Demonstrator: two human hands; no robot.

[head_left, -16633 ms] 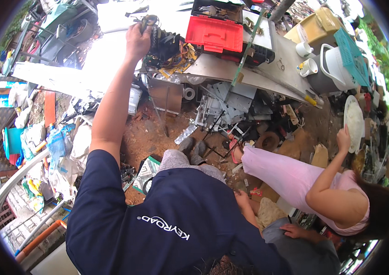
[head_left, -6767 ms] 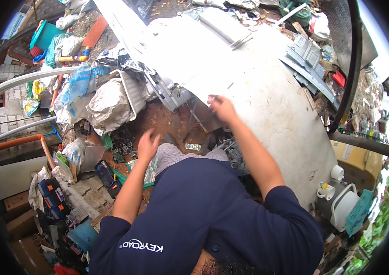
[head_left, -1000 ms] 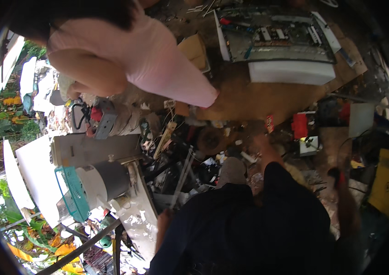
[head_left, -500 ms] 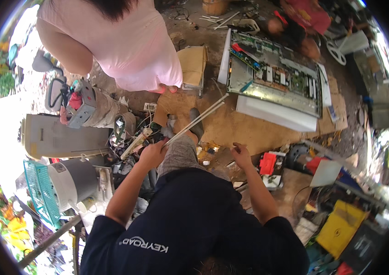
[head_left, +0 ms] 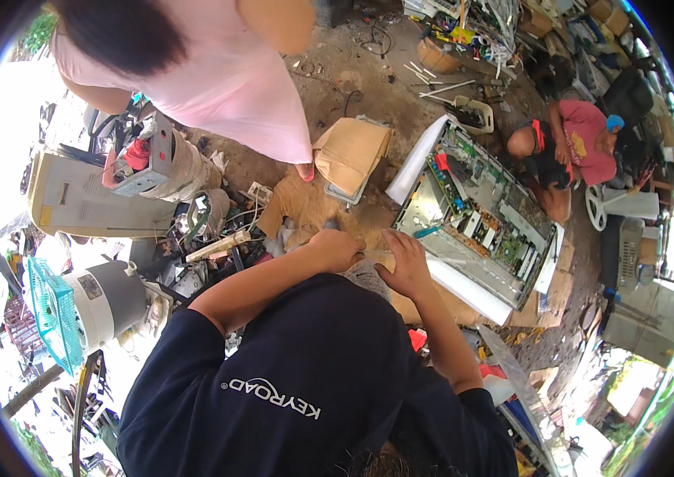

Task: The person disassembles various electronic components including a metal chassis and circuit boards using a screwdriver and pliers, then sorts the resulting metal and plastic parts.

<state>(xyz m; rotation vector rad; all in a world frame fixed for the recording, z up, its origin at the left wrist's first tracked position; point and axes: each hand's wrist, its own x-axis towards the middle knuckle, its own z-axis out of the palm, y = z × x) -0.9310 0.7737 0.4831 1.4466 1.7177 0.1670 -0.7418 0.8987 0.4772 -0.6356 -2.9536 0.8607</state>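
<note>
My left hand (head_left: 337, 250) is in front of my body with its fingers curled together; whatever it may hold is hidden. Just to its right, my right hand (head_left: 407, 265) has thumb and fingers apart, with nothing visible in it. The right hand is nearest the lower left corner of an opened flat-screen TV (head_left: 524, 262), whose back shows green circuit boards. White foam blocks (head_left: 472, 290) lie under the TV's edges. A blue-handled tool (head_left: 428, 231) lies on its near left corner.
A person in pink (head_left: 234, 87) stands ahead left, near a cardboard-topped stand (head_left: 353, 155). Another person in red (head_left: 587, 143) crouches beyond the TV. White sticks (head_left: 444, 87) lie on the floor. A teal-grilled drum (head_left: 91, 306) and scrap parts crowd the left.
The two long pale rods in my left hand no longer show. Both hands have come closer together, the left moving right and upward. My view has shifted, showing more floor ahead.
</note>
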